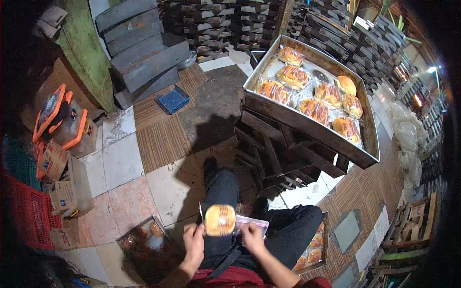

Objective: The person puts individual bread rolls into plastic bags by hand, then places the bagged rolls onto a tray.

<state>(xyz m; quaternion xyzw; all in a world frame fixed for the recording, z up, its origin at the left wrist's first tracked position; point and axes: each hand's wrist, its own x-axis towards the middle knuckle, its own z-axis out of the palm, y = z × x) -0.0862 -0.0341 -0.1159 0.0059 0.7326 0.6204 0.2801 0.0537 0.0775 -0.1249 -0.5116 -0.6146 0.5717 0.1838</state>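
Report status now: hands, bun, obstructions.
Left hand holding bun by its edge; right hand gripping plastic. Bun between hands, print blurred. Tray ahead, apart from hands; nothing seen blocking.

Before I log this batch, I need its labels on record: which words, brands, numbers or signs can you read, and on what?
No text is readable for certain.
Wrapped buns in the raised tray: wrapper print, too small.
Bun beside the left hand: dark marks, blurred.
Cardboard box: print, too blurred.
Orange-edged bin: label, too small.
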